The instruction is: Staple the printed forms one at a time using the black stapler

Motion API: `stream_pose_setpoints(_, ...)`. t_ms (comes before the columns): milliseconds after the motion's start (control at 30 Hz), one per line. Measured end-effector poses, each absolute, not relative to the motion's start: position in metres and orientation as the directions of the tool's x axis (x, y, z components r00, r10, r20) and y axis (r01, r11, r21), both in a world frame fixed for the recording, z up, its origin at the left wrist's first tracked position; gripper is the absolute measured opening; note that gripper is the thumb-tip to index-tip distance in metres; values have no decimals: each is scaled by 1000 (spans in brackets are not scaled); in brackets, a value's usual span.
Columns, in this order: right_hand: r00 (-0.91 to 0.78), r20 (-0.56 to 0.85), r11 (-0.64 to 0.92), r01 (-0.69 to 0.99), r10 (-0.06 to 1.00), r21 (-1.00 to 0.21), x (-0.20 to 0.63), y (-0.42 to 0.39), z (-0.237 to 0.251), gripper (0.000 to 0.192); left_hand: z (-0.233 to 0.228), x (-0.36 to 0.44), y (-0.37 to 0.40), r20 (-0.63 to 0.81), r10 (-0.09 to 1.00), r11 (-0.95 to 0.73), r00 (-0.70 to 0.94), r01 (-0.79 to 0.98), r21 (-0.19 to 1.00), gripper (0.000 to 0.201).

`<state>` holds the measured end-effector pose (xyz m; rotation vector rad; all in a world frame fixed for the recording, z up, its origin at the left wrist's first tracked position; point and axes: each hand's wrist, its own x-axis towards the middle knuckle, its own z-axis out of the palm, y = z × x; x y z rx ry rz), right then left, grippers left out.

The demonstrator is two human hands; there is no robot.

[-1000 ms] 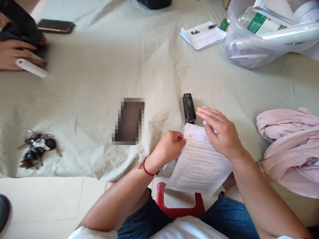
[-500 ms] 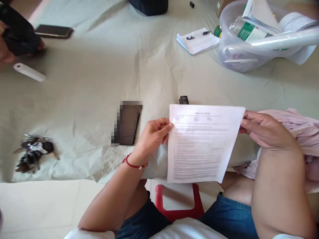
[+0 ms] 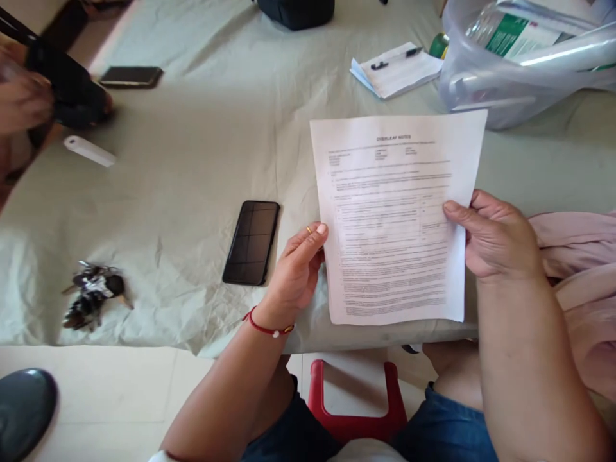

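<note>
I hold a printed sheet of paper [image 3: 394, 218] upright in front of me, over the grey-green cloth [image 3: 216, 141]. My left hand [image 3: 296, 269], with a gold ring and a red wrist cord, pinches the sheet's left edge. My right hand [image 3: 495, 234] grips its right edge with the thumb on the front. The black stapler seen earlier is hidden behind the sheet.
A black phone [image 3: 251, 242] lies left of my left hand, a bunch of keys [image 3: 94, 295] farther left. Another person's hand [image 3: 29, 102] holds something black at the far left, near a white stick [image 3: 89, 151] and a second phone [image 3: 131, 76]. A clear tub [image 3: 486, 90], a notepad with pen [image 3: 397, 67], pink cloth [image 3: 577, 282] and a red stool [image 3: 356, 404] are around.
The sheet went from lying by the stapler under my hands to being lifted and held higher by both edges. The other person's hand let go of the white stick and drew back.
</note>
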<state>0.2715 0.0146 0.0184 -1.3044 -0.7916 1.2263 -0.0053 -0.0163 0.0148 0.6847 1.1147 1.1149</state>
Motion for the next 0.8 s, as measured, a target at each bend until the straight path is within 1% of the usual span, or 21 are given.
stream_pose_setpoints(67,251,-162,-109,-210,954,-972,266,18,19,45,12,-2,-21,-416,892,451,176,-361,816,36)
stream_pose_setpoints(133,216,-142,-102,-184,966,-978,261,18,19,41,9,0,-24,-461,856,517,234,-341,785,38)
stream_pose_setpoints(200,162,-151,-129,-138,975,-982,260,16,21,39,5,2,-26,-466,858,514,217,-337,789,40)
stream_pose_setpoints(333,126,-226,-221,-49,966,-974,266,14,22,43,-1,3,-24,-402,906,422,135,-371,827,43)
stream_pose_setpoints(400,142,-256,-253,-42,956,-967,270,15,20,50,-3,2,-22,-386,915,401,122,-391,828,44)
stream_pose_setpoints(500,201,-261,-258,-42,944,-965,276,18,16,56,-3,0,-20,-407,899,436,160,-404,804,44)
stream_pose_setpoints(567,213,-253,-254,-26,944,-967,278,18,14,51,-2,-4,-19,-419,891,452,172,-412,791,45)
stream_pose_setpoints(667,194,-262,-267,-5,945,-964,281,16,15,44,1,-11,-17,-420,896,439,146,-443,781,46)
stream_pose_setpoints(733,179,-284,-290,3,942,-957,283,14,16,43,2,-15,-15,-430,896,430,113,-462,776,43)
stream_pose_setpoints(800,167,-300,-311,38,939,-950,285,13,15,39,1,-18,-14,-441,893,431,93,-463,774,38)
